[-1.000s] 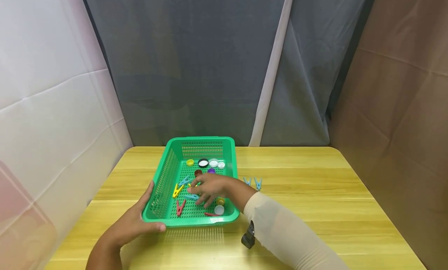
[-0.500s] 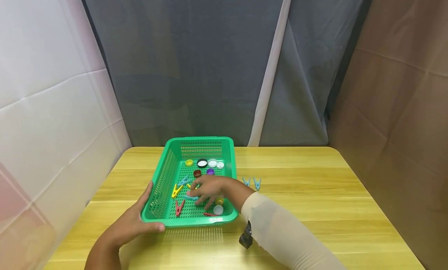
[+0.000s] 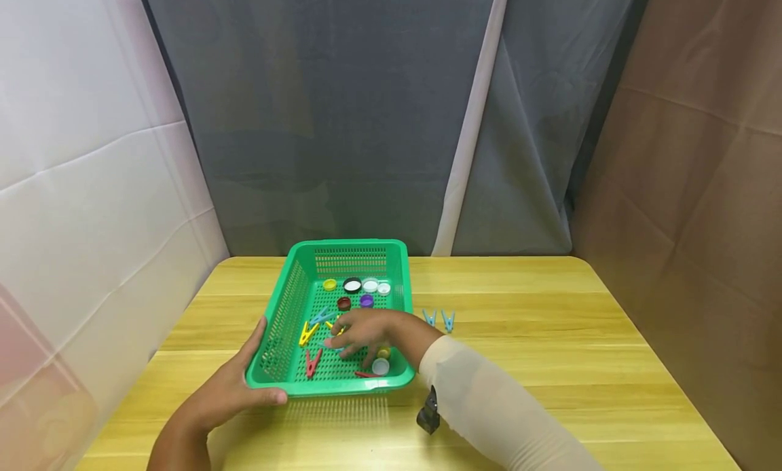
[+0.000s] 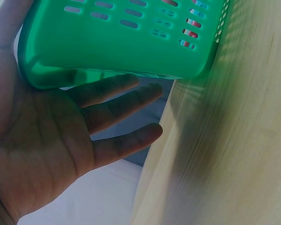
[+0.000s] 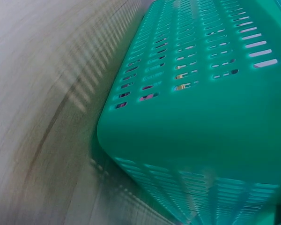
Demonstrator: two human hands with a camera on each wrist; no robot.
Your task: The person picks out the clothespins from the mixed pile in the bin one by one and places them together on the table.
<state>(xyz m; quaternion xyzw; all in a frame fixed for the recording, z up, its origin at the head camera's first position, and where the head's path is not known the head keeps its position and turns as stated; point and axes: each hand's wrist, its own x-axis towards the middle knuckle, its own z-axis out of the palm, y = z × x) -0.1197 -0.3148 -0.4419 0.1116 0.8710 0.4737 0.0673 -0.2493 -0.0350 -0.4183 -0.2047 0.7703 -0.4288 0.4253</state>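
Note:
A green perforated basket (image 3: 332,389) stands on the wooden table. My left hand (image 3: 229,389) rests against its near left corner, thumb along the front rim. In the left wrist view, fingers (image 4: 126,145) of that hand are straight beside the basket wall. My right hand (image 3: 366,328) is inside the basket, fingers spread and pointing down. One fingertip is at a blue clothespin (image 3: 334,349), mostly covered by the hand; no clear pinch shows. Nearby lie a yellow clothespin (image 3: 308,333), a red clothespin (image 3: 313,364) and another blue clothespin (image 3: 322,315). The right wrist view shows only basket and table.
Several bottle caps lie in the basket, including a black-rimmed cap (image 3: 352,286), a purple cap (image 3: 366,300), a brown cap (image 3: 344,303) and a white cap (image 3: 381,367). Two blue clothespins (image 3: 449,322) lie on the table (image 3: 537,362) to the right. Curtains (image 3: 342,118) enclose the table.
My right hand has lowered slightly, and its fingertips now cover more of the blue clothespin. The left hand keeps its place at the basket's corner.

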